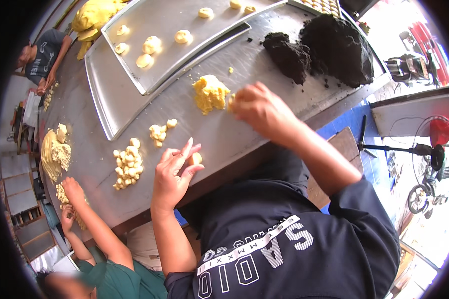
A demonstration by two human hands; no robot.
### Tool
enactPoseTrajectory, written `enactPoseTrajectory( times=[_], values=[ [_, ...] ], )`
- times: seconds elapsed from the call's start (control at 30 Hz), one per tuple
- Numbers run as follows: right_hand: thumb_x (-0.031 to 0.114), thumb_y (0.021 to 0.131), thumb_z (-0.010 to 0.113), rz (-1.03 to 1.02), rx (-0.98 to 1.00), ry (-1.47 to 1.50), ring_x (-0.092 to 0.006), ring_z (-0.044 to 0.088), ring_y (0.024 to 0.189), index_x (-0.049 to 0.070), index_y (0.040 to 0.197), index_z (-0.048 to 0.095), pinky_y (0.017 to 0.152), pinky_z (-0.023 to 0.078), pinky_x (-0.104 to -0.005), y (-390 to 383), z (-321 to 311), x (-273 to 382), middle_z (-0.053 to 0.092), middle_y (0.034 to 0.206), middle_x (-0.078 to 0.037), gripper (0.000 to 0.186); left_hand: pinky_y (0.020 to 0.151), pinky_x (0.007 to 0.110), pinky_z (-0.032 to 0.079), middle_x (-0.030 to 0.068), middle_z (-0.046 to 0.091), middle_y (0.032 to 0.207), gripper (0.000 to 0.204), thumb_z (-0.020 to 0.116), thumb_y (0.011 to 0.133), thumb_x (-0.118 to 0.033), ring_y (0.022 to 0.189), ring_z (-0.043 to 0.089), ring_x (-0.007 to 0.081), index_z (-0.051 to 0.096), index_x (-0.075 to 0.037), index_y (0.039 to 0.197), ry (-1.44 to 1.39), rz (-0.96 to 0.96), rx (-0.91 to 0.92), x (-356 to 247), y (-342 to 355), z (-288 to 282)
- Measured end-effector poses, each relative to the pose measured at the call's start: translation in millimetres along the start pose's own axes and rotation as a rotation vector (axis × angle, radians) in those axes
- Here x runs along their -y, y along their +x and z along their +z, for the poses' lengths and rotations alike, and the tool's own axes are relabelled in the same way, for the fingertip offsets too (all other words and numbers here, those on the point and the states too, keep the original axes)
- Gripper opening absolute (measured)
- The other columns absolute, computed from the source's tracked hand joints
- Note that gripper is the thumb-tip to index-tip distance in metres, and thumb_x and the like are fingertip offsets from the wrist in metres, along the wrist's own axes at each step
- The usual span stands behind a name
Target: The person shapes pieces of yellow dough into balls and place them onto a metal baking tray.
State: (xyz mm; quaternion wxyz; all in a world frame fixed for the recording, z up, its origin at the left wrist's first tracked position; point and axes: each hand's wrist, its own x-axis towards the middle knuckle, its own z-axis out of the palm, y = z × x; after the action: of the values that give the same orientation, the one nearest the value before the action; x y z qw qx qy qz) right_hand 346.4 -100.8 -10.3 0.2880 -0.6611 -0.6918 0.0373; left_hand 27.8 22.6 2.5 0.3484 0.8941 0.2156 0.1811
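My left hand (173, 172), a ring on one finger, is above the table's near edge. A small pale dough piece (195, 159) rests between its thumb and fingers. Farther right, my right hand (262, 107) is closed in a pinch beside a crumbly yellow mound (209, 93). A bit of yellow dough (231, 102) shows at its fingertips; the rest of the grip is hidden. Left of my left hand lie a small cluster of pale dough balls (157, 133) and a bigger pile of dough balls (128, 164).
Overlapping metal trays (105, 109) carry several round dough pieces. Dark crumbly lumps (334, 50) sit at the right, smooth yellow dough (92, 20) at the far left. Another person's hands (74, 192) work beside a yellow dough mound (55, 153); a second person (47, 57) works beyond.
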Motion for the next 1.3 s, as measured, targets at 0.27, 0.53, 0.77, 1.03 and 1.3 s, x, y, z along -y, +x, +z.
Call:
enactPoseTrajectory(
  times=[0.27, 0.53, 0.77, 1.03, 1.3],
  values=[
    [0.005, 0.094, 0.076, -0.027, 0.055, -0.010, -0.0335, 0.078, 0.109, 0.005, 0.099, 0.087, 0.097, 0.062, -0.0462, 87, -23, -58, 0.083, 0.106, -0.013, 0.012, 0.072, 0.025, 0.055, 0.0090, 0.087, 0.130, 0.073, 0.097, 0.094, -0.016, 0.075, 0.057, 0.0072, 0.069, -0.007, 0.161, -0.335, -0.147, -0.056, 21, -10, 10],
    [0.012, 0.093, 0.077, -0.094, 0.258, 0.131, -0.0304, 0.078, 0.115, 0.009, 0.103, 0.088, 0.098, 0.064, -0.0439, 44, -13, -28, 0.083, 0.112, -0.009, 0.015, 0.065, 0.026, 0.049, 0.0072, 0.089, 0.124, 0.072, 0.098, 0.092, -0.017, 0.067, 0.049, 0.0087, 0.071, -0.005, 0.158, -0.355, -0.091, -0.093, 17, -6, 8],
    [0.019, 0.095, 0.072, -0.207, 0.015, 0.091, -0.0293, 0.074, 0.121, 0.013, 0.108, 0.082, 0.092, 0.067, -0.0427, 32, 0, 1, 0.076, 0.124, -0.005, 0.018, 0.068, 0.024, 0.052, 0.0114, 0.088, 0.124, 0.070, 0.093, 0.094, -0.005, 0.073, 0.057, 0.0049, 0.068, -0.002, 0.159, -0.366, -0.206, -0.047, 14, -5, 4],
    [0.017, 0.087, 0.080, -0.256, 0.151, 0.192, -0.0350, 0.079, 0.092, 0.012, 0.086, 0.083, 0.083, 0.064, -0.0483, 33, 25, -3, 0.077, 0.088, -0.008, 0.006, 0.075, 0.024, 0.056, 0.0143, 0.087, 0.123, 0.062, 0.089, 0.101, -0.005, 0.081, 0.063, 0.0056, 0.067, 0.003, 0.159, -0.420, -0.180, -0.044, 38, -11, 18],
    [0.039, 0.091, 0.087, 0.021, 0.048, -0.145, -0.0307, 0.062, 0.122, 0.012, 0.122, 0.079, 0.100, 0.058, -0.0451, 4, 39, 45, 0.065, 0.127, -0.011, 0.041, 0.095, 0.031, 0.064, 0.0078, 0.082, 0.104, 0.039, 0.086, 0.105, -0.006, 0.097, 0.077, 0.0129, 0.077, 0.009, 0.141, -0.389, -0.236, -0.138, 52, -21, 24]
  ],
)
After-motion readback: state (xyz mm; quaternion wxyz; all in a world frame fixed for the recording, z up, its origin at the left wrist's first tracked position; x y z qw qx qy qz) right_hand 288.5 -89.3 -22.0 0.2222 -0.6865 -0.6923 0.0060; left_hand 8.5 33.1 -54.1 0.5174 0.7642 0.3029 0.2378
